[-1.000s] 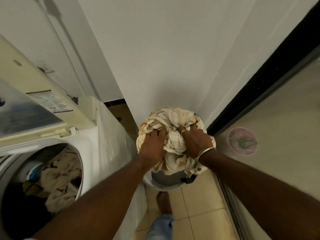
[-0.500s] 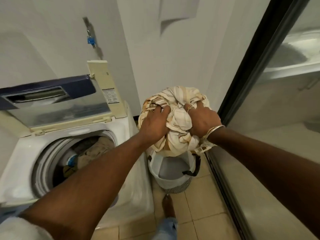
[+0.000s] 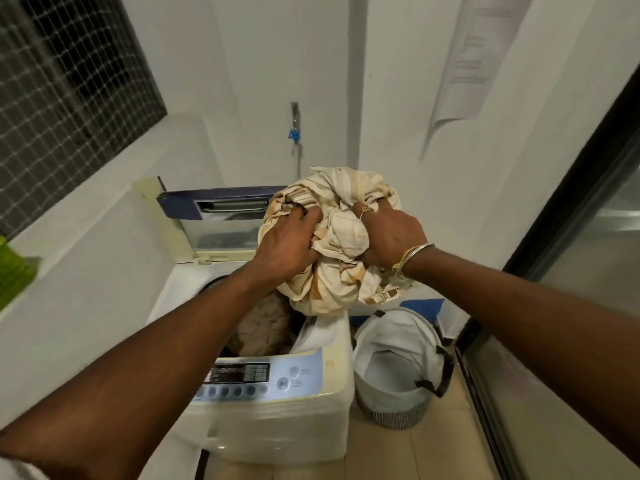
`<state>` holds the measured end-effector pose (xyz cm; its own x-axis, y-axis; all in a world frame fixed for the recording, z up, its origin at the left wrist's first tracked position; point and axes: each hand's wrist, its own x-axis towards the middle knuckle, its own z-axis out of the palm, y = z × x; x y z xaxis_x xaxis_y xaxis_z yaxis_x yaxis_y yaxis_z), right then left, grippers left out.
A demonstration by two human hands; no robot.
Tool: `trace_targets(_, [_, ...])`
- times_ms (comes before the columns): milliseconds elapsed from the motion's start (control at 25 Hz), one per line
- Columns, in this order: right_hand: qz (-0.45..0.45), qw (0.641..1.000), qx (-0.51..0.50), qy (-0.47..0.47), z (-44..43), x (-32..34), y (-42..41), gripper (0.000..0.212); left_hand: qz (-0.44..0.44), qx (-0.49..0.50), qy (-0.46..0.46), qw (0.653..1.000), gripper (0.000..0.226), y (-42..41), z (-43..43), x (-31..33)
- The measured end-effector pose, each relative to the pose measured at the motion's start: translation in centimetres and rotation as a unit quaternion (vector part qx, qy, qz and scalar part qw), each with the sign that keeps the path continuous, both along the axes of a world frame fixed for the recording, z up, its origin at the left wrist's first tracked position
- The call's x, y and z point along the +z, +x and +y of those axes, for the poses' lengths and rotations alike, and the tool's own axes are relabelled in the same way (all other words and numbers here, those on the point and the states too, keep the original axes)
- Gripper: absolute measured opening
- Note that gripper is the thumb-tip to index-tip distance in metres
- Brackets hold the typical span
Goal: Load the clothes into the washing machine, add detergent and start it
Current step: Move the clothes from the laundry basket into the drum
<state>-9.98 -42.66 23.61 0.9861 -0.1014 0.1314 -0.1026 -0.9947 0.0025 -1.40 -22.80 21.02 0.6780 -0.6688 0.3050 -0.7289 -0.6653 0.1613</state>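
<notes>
- Cream and tan striped cloth bundle [image 3: 332,282]: held in the air above the right part of the open top of the washing machine [image 3: 277,417]. Its lower edge hangs just over the rim and is not yet inside.
- Left hand [image 3: 287,244]: fingers curled into the left side of the bundle, clamped on the cloth.
- Right hand [image 3: 391,237]: fingers dug into the right side, likewise clamped on the cloth. A ring and bangles are visible.
- Change noted: one second ago the bundle sat over the laundry basket [image 3: 398,368], right of the machine. It has since been lifted clear and carried left to the opening.
- Basket: stands on the floor just beside the machine, and its white lining shows no clothes.
- Drum: beige clothes [image 3: 266,327] already lie inside, and the lid [image 3: 221,220] is raised at the far side.
- Assessment: this looks to be the last load. It remains to lower and release it, then add detergent and start the machine at the control panel [image 3: 249,375].
- Detergent: not identified; a green object [image 3: 10,271] sits on the left ledge, nature uncertain.
</notes>
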Motion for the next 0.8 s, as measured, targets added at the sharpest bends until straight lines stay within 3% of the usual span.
trace_targets(200, [0.013, 0.999, 0.029, 0.007, 8.7, -1.6, 5.3, 0.088, 0.027, 0.046, 0.005, 0.999, 0.057, 3.9, 10.0, -1.4])
trace_targets(480, [0.04, 0.999, 0.02, 0.017, 17.5, -3.3, 12.5, 0.092, 0.142, 0.088, -0.028, 0.986, 0.068, 11.1, 19.5, -5.7])
trace_targets(640, [0.086, 0.996, -0.002, 0.027, 19.3, -4.9, 14.6, 0.085, 0.186, 0.087, -0.035, 0.978, 0.062, 13.2, 21.2, -8.9])
trace_targets(800, [0.113, 0.988, -0.045, 0.09, 19.0, -7.1, 16.4, 0.067, 0.198, 0.085, -0.032, 0.976, 0.035, 14.8, 21.8, -11.8])
